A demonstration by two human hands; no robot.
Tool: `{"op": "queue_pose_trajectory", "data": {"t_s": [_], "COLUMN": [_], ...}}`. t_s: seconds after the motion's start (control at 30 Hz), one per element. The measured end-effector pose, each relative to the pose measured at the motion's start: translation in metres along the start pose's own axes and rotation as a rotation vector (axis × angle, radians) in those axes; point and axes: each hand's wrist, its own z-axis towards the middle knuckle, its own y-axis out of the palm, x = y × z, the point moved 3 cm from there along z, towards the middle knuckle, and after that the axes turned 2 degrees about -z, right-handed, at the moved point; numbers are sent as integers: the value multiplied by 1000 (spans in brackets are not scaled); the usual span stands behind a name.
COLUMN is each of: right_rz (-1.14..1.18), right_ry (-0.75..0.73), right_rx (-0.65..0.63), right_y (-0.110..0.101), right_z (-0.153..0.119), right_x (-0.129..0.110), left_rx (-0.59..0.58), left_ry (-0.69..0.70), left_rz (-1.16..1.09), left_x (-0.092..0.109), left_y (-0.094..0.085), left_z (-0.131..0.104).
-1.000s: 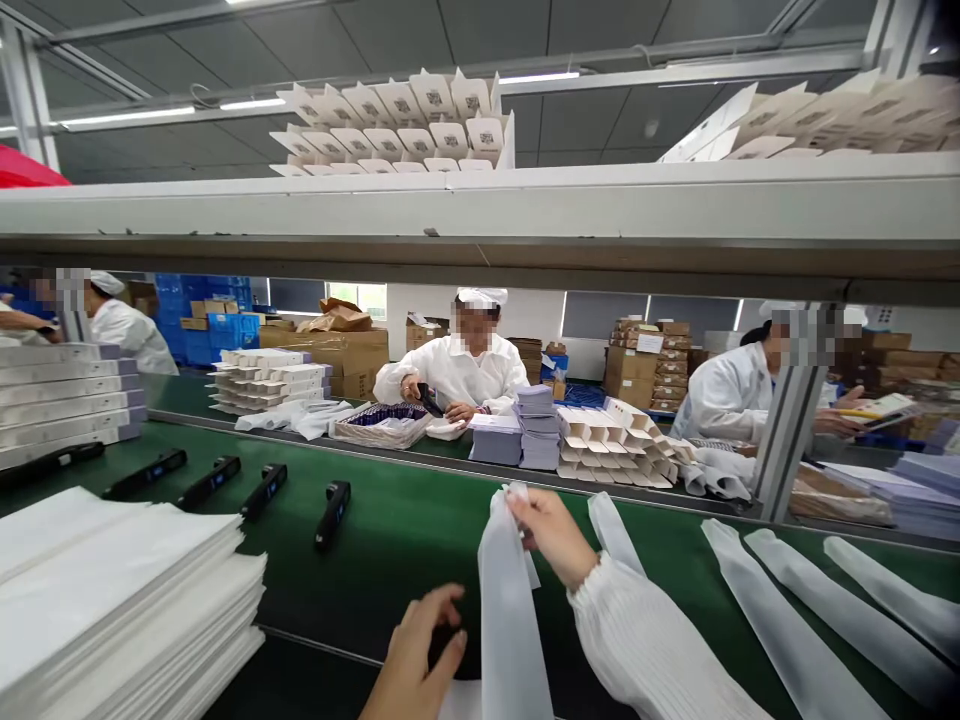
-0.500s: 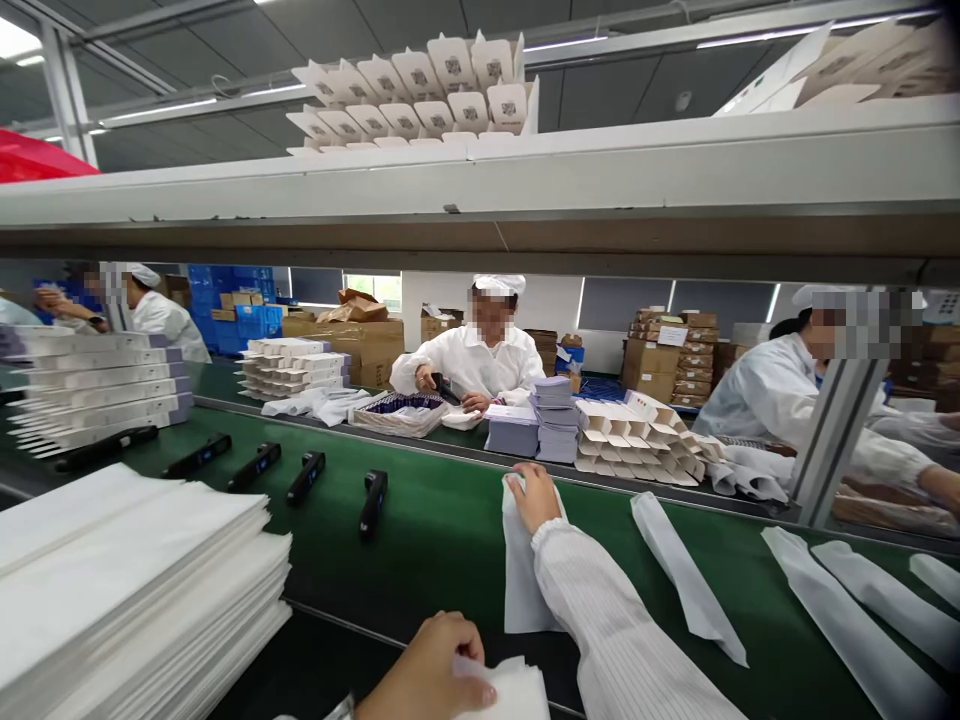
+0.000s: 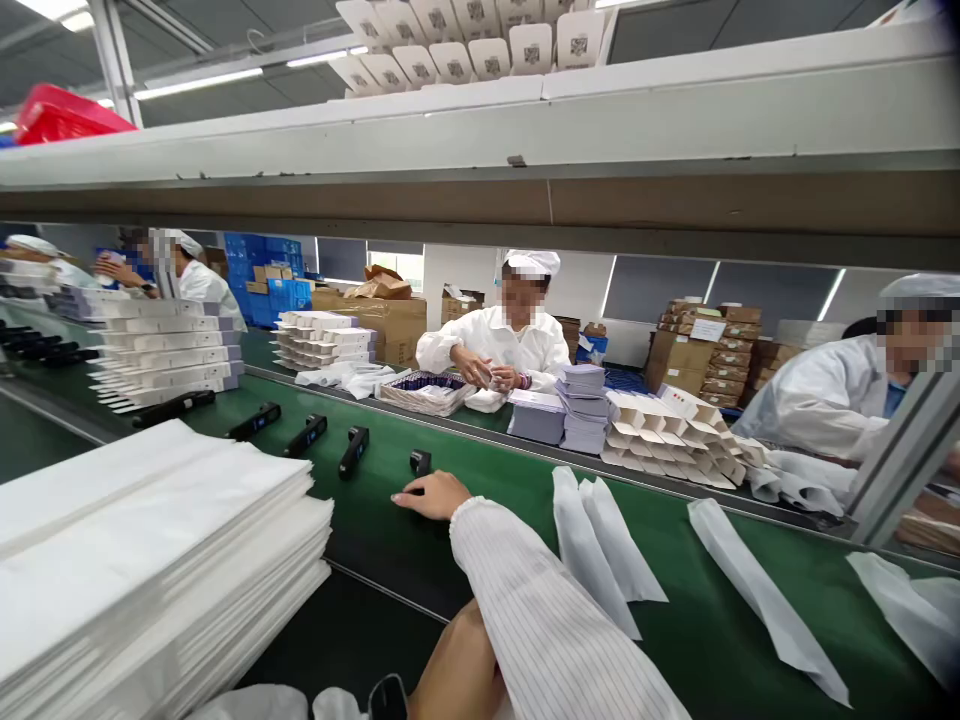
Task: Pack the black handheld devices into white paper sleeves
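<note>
My right hand (image 3: 433, 496) is stretched out over the green conveyor belt. Its fingers are closed around the lower part of a black handheld device (image 3: 421, 461), whose top end shows above the hand. Closer to me is my left hand (image 3: 456, 665), partly covered by my right sleeve; its fingers are hidden. Several similar black devices (image 3: 353, 452) lie in a row to the left on the belt. Right of my arm, two flat white pouches (image 3: 589, 550) lie partly overlapped, and another white pouch (image 3: 765, 600) is farther right.
A tall stack of white sheets or pouches (image 3: 150, 520) fills the near left. A shelf (image 3: 465, 140) crosses overhead. Across the belt, a co-worker (image 3: 499, 345) sits behind purple-white box stacks (image 3: 585, 410), open cartons (image 3: 667, 435) and a tray (image 3: 424, 400). A metal post (image 3: 904, 450) stands right.
My right hand has let go of a white pouch and moved left onto the black device. The left hand's fingers have passed out of sight. My view has turned left.
</note>
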Motion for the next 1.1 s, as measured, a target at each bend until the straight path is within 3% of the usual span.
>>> {"op": "queue_pose_trajectory", "data": {"t_s": [0.07,0.17,0.33,0.47,0.57,0.9,1.1], "right_rz": [50,168,479,918,1096,1128,1187], "right_ry": [51,119,181,129,96,110,78], "right_rx": [27,96,130,62,18,-69,64], "right_y": [4,-7,-55,-99,-114,-90,-91], "right_z": [0,-17,-73,-125,-150,-162,-162], "right_x": [8,29,56,45,27,8,5], "left_rx": [26,52,125,131,125,168,160], "left_ry": [6,89,137,174,192,139,132], "left_rz": [24,110,259,317,338,169,101], "left_x": [0,0,-4,-4,-3,-3,8], "left_y": [0,1,1,0,0,-6,-7], "left_z": [-2,-2,0,-1,-1,4,2]}}
